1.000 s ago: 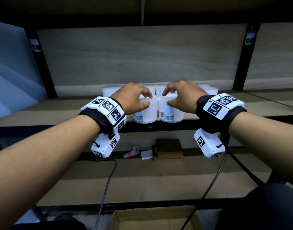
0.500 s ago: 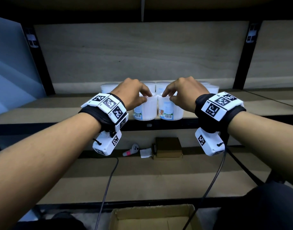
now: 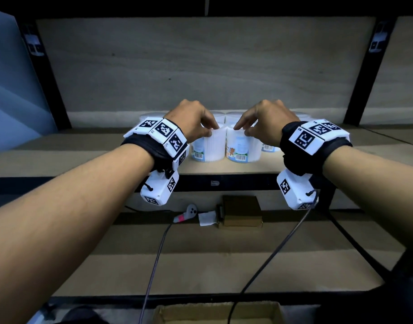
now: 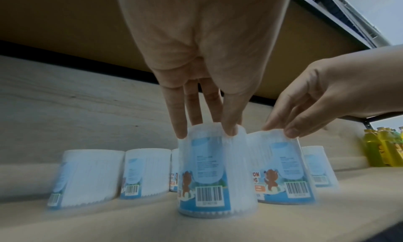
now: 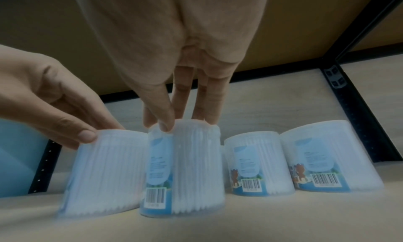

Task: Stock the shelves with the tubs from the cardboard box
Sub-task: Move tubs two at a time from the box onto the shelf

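While both tubs stood on the pale wooden shelf [image 3: 294, 160], I had my left hand [image 3: 193, 120] clamped from above on the rim of one clear round plastic tub of white cotton swabs [image 3: 210, 148], thumb at the front and fingers [image 4: 181, 125] over the back edge. My right hand [image 3: 266, 120] pinched the top of a second such tub [image 3: 243, 148] in the same way. I held them by the rims, I think, so that my fingers stayed clear of the neighbours and each base could sit flat. The two stood just beside each other near the shelf's front edge, ahead of a back row of like tubs [image 5: 250, 163] along the wall, so the front row was probably being started. Their barcoded labels faced outward, which suits a shop display. Below, the open brown cardboard box [image 3: 219, 312] showed only its top edge, so I could not tell what it held.
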The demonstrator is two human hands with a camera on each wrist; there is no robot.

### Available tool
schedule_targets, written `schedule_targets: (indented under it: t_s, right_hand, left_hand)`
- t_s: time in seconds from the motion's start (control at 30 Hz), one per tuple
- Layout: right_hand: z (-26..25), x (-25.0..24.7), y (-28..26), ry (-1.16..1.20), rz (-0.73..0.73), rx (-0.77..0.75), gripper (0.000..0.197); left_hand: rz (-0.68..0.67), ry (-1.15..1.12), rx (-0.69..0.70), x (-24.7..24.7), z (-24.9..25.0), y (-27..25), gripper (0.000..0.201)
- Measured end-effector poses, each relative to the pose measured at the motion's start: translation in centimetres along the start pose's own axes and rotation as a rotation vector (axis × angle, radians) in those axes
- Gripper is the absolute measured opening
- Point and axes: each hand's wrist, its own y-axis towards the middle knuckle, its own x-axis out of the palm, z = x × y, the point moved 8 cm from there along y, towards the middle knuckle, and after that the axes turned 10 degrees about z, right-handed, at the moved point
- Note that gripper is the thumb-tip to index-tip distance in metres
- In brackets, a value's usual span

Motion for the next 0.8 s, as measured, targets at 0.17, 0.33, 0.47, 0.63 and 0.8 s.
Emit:
schedule_targets:
  t_s: [0.17,0.33,0.47,0.63,0.8]
  right_hand:
    - [1.1,1.2,1.7,0.007,-0.002,0.004,0.029]
    - [1.8,2.3,3.0,0.037,-0.023,0.008,0.028]
    - [2.4,2.7,3.7,0.013,0.001,-0.023,0.025]
    - [2.8,3.0,4.3,0.027,0.004,-0.023,0.025]
    - [2.9,3.1,4.2,0.023,0.001,0.000,0.027]
  left_hand:
    - [-0.007,0.001,-0.006,1.1,-0.7,1.7,0.023]
    - [0.000,0.007,0.010,2.1,-1.0,3.0,0.025]
    - [0.011,0.007,0.013,2.6,-1.4,3.9,0.025]
    - [0.002,0.002,0.005,3.0,-1.9,4.8,0.026]
    - [-0.001,-0.001,-0.008,3.1,-2.0,4.7,0.026]
